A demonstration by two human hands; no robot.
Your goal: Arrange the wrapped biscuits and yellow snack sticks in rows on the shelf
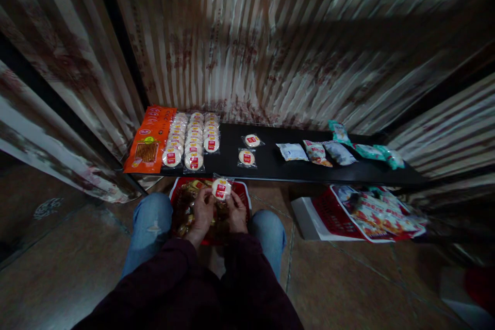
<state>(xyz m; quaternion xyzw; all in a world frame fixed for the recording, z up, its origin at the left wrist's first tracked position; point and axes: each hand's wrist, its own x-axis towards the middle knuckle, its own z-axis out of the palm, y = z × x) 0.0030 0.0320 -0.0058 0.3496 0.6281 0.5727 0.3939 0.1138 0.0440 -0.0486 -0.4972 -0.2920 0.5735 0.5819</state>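
Note:
My left hand [202, 209] and my right hand [236, 210] hold a round wrapped cracker [221, 189] between them, one at each side, above a red basket [248, 197] of small packages. On the black shelf [266, 167] beyond, two more wrapped crackers [246, 158] lie one behind the other. To their left, overlapping crackers [194, 160] form three rows beside an orange bag [149, 139].
Small snack packets [293, 152] lie on the shelf's right part. Below them a second red basket [332, 216] full of packets is tilted on a white box [307, 219]. Striped curtains [232, 36] hang behind, and my knees flank the near basket.

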